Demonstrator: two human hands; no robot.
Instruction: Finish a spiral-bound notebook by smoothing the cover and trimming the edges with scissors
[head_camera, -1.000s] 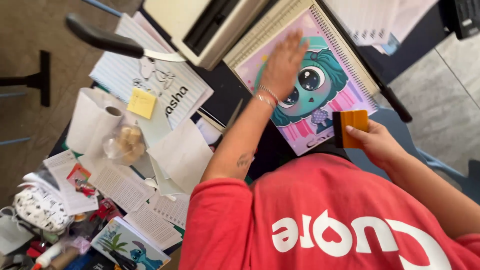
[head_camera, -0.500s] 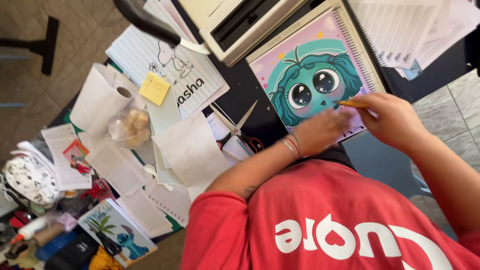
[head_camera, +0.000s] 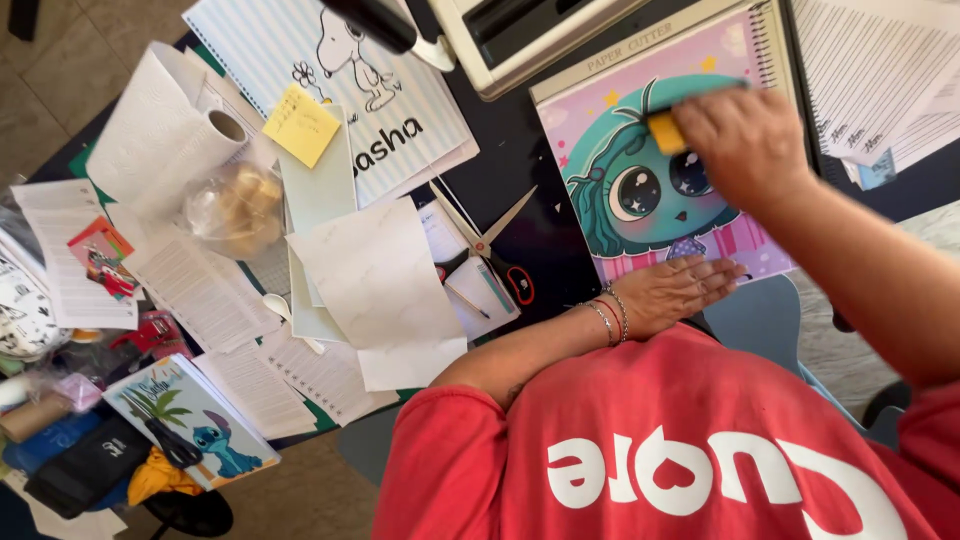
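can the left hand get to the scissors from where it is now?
Probably yes. The left hand lies flat on the notebook's lower edge, holding nothing. The scissors lie open on the dark table just beside it, uncovered, with only small paper slips nearby.

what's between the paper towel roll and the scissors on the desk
In the head view, between the paper towel roll and the scissors lie a clear bag and loose white sheets.

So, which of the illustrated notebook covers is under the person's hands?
The pink spiral notebook with the teal big-eyed character; the striped dog cover and the palm-tree cover lie untouched, further left.
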